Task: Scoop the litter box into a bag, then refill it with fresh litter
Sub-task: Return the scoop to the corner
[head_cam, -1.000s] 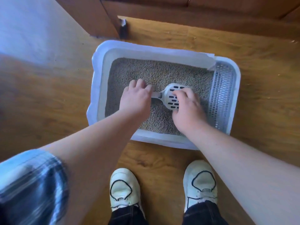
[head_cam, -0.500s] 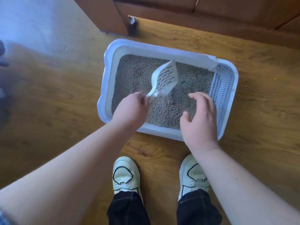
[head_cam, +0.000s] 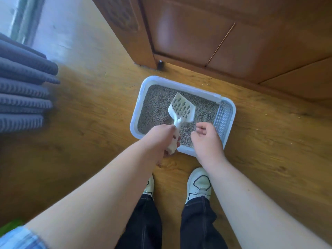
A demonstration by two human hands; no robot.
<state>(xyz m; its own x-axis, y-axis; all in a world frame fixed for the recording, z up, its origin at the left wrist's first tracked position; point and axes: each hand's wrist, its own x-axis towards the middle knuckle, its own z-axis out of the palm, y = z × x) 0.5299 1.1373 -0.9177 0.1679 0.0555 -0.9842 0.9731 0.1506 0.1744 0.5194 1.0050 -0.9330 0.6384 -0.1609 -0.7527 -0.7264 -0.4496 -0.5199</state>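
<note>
A pale blue litter box (head_cam: 136,112) sits on the wooden floor, filled with grey litter (head_cam: 158,103); a perforated grid section (head_cam: 222,117) fills its right end. My left hand (head_cam: 159,139) is shut on the handle of a white slotted scoop (head_cam: 182,108), whose head is raised above the litter and points away from me. My right hand (head_cam: 206,139) hovers over the box's near right part, fingers loosely curled, holding nothing. No bag is in view.
A wooden door and frame (head_cam: 197,33) stand just behind the box, with a small black doorstop (head_cam: 160,64). Grey folded fabric (head_cam: 23,90) lies at the left. My white shoes (head_cam: 198,184) stand close to the box's near edge. Litter grains are scattered on the floor (head_cam: 260,126).
My left hand has lifted the scoop off the litter and drawn it towards me. My right hand has let go of the scoop head. The view has risen and pulled back.
</note>
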